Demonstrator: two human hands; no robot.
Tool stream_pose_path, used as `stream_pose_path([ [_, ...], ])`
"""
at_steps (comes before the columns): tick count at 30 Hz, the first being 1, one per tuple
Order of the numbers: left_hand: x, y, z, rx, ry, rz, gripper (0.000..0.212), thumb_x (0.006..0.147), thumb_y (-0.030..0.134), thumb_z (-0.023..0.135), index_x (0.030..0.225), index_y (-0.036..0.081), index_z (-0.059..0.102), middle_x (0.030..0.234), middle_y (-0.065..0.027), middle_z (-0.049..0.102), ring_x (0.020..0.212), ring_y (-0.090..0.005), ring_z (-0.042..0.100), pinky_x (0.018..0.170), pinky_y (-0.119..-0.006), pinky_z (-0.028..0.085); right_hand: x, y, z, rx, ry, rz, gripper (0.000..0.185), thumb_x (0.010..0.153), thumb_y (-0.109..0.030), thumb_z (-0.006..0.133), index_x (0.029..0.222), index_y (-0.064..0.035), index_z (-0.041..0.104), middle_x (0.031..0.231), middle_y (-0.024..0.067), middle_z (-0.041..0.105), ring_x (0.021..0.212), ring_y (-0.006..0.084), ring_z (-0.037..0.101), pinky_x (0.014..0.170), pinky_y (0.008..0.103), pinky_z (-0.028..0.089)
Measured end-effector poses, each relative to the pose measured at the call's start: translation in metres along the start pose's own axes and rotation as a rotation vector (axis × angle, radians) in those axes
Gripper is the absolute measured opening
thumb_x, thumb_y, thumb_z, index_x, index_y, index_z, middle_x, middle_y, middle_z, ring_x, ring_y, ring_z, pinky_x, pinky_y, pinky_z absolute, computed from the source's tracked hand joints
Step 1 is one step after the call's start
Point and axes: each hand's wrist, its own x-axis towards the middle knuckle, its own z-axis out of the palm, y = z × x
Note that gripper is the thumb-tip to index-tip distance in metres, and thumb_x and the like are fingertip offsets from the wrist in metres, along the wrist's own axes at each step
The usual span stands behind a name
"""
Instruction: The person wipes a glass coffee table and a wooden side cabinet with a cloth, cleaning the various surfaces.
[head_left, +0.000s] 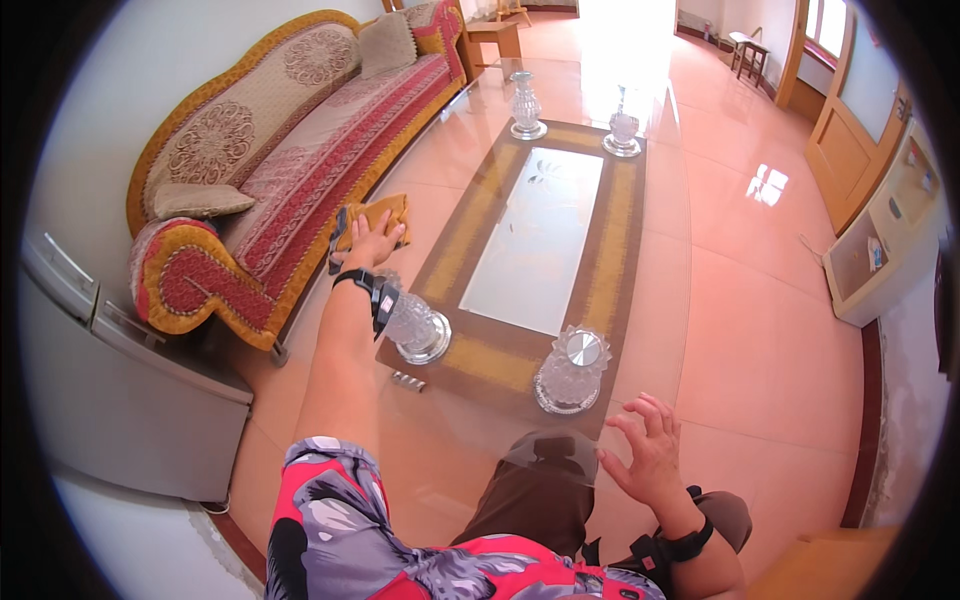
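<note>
My left hand (373, 240) reaches out with its fingers spread flat on an orange-yellow cloth (390, 208) with a dark edge. The cloth lies at the left side of the clear glass tabletop (480, 420). My right hand (651, 450) is empty, its fingers apart and slightly bent, beside the table's near right corner. Closest to that hand is a cut-glass table leg (571, 371) with a round metal cap. Another glass leg (420, 326) is partly covered by my left wrist and its black strap. Two more legs (526, 109) support the far end.
A long red-and-gold sofa (300, 142) runs along the left, with a grey refrigerator (150, 390) nearer me. Below the glass is a brown lower shelf (495, 367) with a pale central panel (536, 240). At right stand a pale cabinet (881, 240) and a wooden door (851, 142).
</note>
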Motion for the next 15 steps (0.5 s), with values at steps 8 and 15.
stream_pose_path([
  [8,-0.068,-0.117,0.012,0.019,0.002,-0.049,0.066,0.087,0.067,0.03,0.145,0.04,0.014,0.155,-0.0099,0.0,0.142,-0.0276,0.001,0.103,-0.069,0.009,0.0,0.004,0.006,0.044,0.089,-0.058,0.034,0.068,-0.026,0.071,0.097,-0.0113,0.061,0.109,0.0099,0.052,0.114,0.0319,0.044,0.099,0.0445,0.03],
  [15,-0.15,-0.135,0.02,-0.008,0.085,0.029,0.064,0.088,0.064,0.034,0.144,0.035,0.023,0.152,-0.0193,0.007,0.14,-0.0363,0.005,0.109,-0.057,0.01,-0.004,0.01,0.014,0.036,0.161,-0.093,0.038,0.069,-0.027,0.07,0.101,-0.0082,0.06,0.113,0.0121,0.052,0.116,0.0327,0.044,0.1,0.0448,0.031],
])
